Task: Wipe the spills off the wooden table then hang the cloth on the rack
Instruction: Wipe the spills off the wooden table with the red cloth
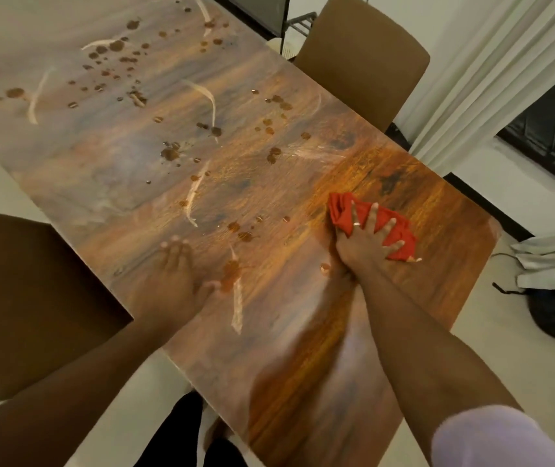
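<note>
Two bare hands rest on one counter (387,298): left grip (176,271) flat, fingers together, holding nothing. Right grip (367,241), fingers spread, presses one red cloth (340,210); brown spills (171,153) lie beyond both, two chairs (363,59) alongside.

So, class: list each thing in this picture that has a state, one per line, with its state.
red cloth: bunched, pressed flat under the right hand
left hand: empty, palm down on the table
wooden table: spattered with brown spills and pale smears
far chair: empty, at the table
</note>
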